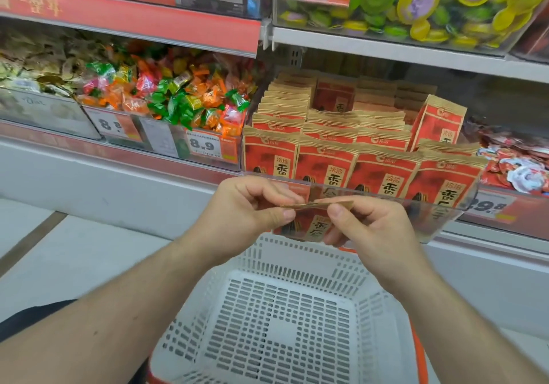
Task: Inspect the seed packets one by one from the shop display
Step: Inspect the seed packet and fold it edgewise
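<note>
Here your left hand (pixel 252 205) and right hand (pixel 365 226) each pinch the top edge of one seed packet (pixel 309 223) above the white basket (pixel 282 309).

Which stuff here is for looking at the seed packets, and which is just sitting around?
For the job:
- seed packet, pinched at its top edge by the left hand and the right hand
- packets in the display
- clear display bin

Just around:
- wrapped candies
- white basket below the hands
- price tag
- green and yellow sweets
</note>
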